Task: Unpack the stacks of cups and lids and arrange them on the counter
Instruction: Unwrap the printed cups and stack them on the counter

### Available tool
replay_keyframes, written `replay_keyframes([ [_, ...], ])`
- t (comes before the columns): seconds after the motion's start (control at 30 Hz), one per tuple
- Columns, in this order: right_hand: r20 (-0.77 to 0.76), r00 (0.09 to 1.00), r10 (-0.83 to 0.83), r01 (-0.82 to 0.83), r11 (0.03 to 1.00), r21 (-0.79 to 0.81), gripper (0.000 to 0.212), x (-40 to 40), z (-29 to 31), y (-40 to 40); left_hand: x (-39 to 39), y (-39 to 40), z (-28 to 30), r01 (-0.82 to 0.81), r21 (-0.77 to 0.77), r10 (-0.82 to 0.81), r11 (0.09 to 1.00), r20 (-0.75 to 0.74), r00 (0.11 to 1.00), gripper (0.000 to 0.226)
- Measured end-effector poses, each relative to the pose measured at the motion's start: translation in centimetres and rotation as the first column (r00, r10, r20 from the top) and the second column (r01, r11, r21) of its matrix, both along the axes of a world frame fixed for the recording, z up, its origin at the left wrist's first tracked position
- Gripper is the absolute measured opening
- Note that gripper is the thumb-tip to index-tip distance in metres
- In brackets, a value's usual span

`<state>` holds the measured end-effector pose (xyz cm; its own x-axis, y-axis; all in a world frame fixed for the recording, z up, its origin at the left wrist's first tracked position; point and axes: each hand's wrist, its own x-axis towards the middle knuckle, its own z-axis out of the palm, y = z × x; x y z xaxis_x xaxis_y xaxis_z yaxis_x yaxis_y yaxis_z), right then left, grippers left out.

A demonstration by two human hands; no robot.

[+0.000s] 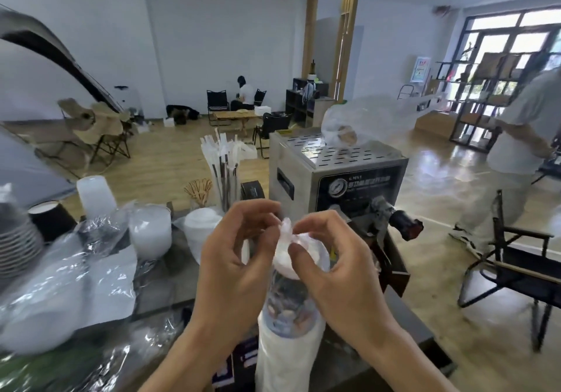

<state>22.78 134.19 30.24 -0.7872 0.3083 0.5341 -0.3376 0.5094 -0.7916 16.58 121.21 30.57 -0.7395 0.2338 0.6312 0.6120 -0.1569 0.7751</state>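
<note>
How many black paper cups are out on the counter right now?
1: a black paper cup stands at the far left, behind the crumpled plastic wrap. More may be hidden by the wrap.

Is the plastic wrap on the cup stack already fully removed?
No, both hands pinch the twisted wrap end atop the wrapped cup stack.

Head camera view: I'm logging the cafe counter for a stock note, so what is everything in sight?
wrapped cup stack: one, white, plastic sleeve, front centre, knotted top pinched
black paper cup: one, far left
clear cups: one inverted stack, left
white lids: stacks, left of centre
wrapped straws: a bunch, white, upright behind the hands
wooden stirrers: a bunch, beside the straws
sealing machine: one, steel, right
loose plastic wrap: clear, left counter
left hand: pinches the knot
right hand: pinches the knot
</note>
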Motion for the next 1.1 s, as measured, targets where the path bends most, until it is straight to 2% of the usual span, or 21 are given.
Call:
replay_keyframes([
  [0.13, -0.072, 0.997, 0.032, -0.039, 0.993, -0.108, 0.021, -0.4, -0.5, 0.4, -0.9, -0.2, 0.2, 0.031, -0.244, -0.038, 0.969, -0.025, 0.999, 0.018],
  [0.23, -0.104, 0.995, -0.006, -0.008, 0.991, -0.130, 0.022, -1.1, -0.9, 0.3, -2.0, -0.3, -0.1, 0.079, -0.291, -0.087, 0.953, -0.015, 0.996, 0.017],
  [0.4, -0.062, 0.998, 0.025, -0.034, 0.988, -0.149, 0.015, -2.3, -0.4, 0.4, -3.5, 0.2, -0.6, 0.148, -0.172, -0.144, 0.974, 0.038, 0.989, 0.002],
  [0.5, -0.053, 0.995, 0.088, -0.098, 0.970, -0.224, 0.010, -2.7, 0.4, 0.5, -3.8, 0.9, -0.8, 0.238, -0.112, -0.230, 0.965, 0.085, 0.970, 0.015],
  [0.67, -0.067, 0.997, 0.036, -0.054, 0.955, -0.290, 0.010, -3.6, 0.2, 0.3, -4.4, 2.0, -0.8, 0.331, -0.002, -0.326, 0.944, 0.156, 0.932, 0.013],
  [0.83, -0.096, 0.995, -0.040, 0.003, 0.934, -0.358, 0.006, -4.3, -0.5, -0.3, -3.5, 3.4, -1.4, 0.308, 0.177, -0.349, 0.935, 0.290, 0.891, 0.017],
  [0.93, -0.122, 0.989, -0.084, 0.033, 0.927, -0.373, 0.006, -4.3, -0.6, -0.6, -3.2, 3.9, -1.4, 0.302, 0.209, -0.357, 0.930, 0.316, 0.879, 0.019],
  [1.03, -0.175, 0.982, -0.063, -0.018, 0.904, -0.427, 0.013, -4.2, -0.7, -0.8, -3.0, 4.0, -1.4, 0.291, 0.233, -0.357, 0.928, 0.328, 0.875, 0.020],
  [1.1, -0.189, 0.978, -0.085, -0.006, 0.900, -0.436, 0.009, -4.2, -0.8, -0.7, -3.0, 3.9, -1.5, 0.271, 0.274, -0.362, 0.923, 0.372, 0.855, 0.023],
])
